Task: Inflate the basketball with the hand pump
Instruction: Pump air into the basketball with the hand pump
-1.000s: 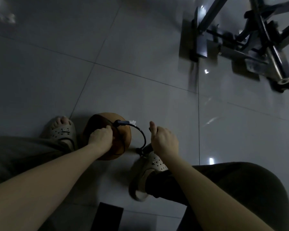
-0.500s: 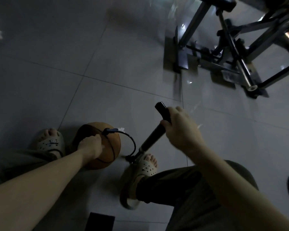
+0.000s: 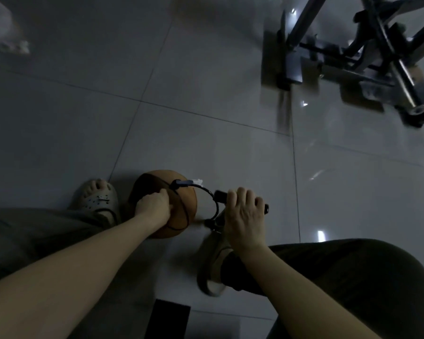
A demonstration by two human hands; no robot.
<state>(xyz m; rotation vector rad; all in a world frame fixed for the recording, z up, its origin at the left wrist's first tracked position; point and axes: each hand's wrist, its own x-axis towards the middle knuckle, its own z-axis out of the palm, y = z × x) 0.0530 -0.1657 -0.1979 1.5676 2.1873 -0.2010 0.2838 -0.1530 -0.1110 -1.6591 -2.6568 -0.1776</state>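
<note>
An orange basketball [image 3: 184, 204] sits on the tiled floor between my two feet. My left hand [image 3: 153, 204] rests on top of it with curled fingers. A black hose [image 3: 212, 200] curves from a connector on the ball's top to the pump base by my right foot. My right hand [image 3: 244, 214] grips the black pump handle [image 3: 220, 195], which is pushed down low. The pump's barrel is hidden under that hand.
A metal frame with bars and a base plate [image 3: 289, 67] stands on the floor at the upper right. My sandalled left foot [image 3: 96, 198] and right foot [image 3: 213, 260] flank the ball. A dark flat object [image 3: 168, 319] lies at the bottom edge.
My right hand was low, pulled the pump handle up high, and has now pushed it back down. The left hand stayed on the ball.
</note>
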